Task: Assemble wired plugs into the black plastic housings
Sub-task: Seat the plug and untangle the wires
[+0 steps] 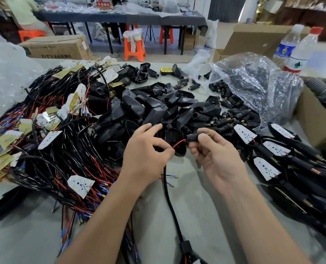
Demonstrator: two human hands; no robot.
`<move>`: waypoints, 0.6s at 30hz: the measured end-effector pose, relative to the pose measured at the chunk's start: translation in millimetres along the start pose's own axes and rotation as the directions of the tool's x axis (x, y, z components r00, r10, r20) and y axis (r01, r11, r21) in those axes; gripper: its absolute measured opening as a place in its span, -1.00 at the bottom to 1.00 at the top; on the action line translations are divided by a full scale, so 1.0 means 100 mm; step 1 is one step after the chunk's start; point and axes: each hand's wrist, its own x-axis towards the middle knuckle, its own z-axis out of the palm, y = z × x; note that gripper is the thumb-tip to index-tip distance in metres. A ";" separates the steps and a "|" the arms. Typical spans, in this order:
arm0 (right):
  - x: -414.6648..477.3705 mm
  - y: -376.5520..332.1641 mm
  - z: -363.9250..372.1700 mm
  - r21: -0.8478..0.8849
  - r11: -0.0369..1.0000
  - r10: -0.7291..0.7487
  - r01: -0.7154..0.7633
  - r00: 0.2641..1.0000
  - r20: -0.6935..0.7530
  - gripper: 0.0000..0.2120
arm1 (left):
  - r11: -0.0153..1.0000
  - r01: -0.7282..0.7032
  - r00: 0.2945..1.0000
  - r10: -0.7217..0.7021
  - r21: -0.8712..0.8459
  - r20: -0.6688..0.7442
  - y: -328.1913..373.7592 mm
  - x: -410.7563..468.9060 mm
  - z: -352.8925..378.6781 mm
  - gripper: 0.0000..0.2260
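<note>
My left hand (147, 151) pinches a thin red wire (179, 143) between thumb and forefinger. The wire runs right into a small black plug (193, 137) with a brass threaded tip, which my right hand (213, 155) grips in its fingertips. A black plastic housing (174, 140) lies on the table just behind the wire, between both hands. A black sheathed cable (169, 199) runs from my left hand down toward me. More black housings (154, 109) are heaped behind my hands.
A tangle of red and black wires with LED boards (49, 138) fills the left. Finished assemblies (284, 159) lie at the right. A clear plastic bag (253, 82) holds black plugs. Two water bottles (299, 52) and cardboard boxes stand behind it.
</note>
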 end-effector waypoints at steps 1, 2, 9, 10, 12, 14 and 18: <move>-0.01 0.01 0.01 -0.037 0.999 -0.012 0.012 1.000 0.005 -0.86 | 0.999 -0.006 1.000 0.006 -0.036 0.005 0.01 -0.01 0.01 -0.90; -0.03 0.03 0.01 -0.086 0.996 -0.025 0.027 1.000 0.018 -0.86 | 0.998 -0.028 1.000 0.028 -0.058 -0.001 0.03 -0.02 0.02 -0.89; -0.04 0.02 0.03 -0.031 0.999 -0.029 0.029 0.999 0.023 -0.83 | 0.997 -0.075 0.996 0.074 -0.018 -0.055 0.04 -0.04 0.04 -0.82; -0.03 0.01 0.02 0.008 1.000 -0.020 0.020 1.000 0.015 -0.83 | 0.998 -0.064 0.997 0.063 -0.020 -0.033 0.04 -0.03 0.03 -0.88; -0.04 0.01 0.01 0.012 1.000 -0.002 0.002 1.000 0.019 -0.84 | 0.997 -0.039 0.999 0.039 -0.061 -0.005 0.02 -0.03 0.03 -0.92; -0.07 0.05 0.03 -0.071 0.997 0.023 -0.019 0.998 0.054 -0.83 | 0.995 -0.044 0.999 0.044 -0.092 -0.005 0.03 -0.04 0.04 -0.90; -0.09 0.07 0.06 -0.165 0.985 0.067 -0.051 0.993 0.097 -0.85 | 0.992 -0.098 0.995 0.097 -0.081 -0.016 0.03 -0.05 0.04 -0.88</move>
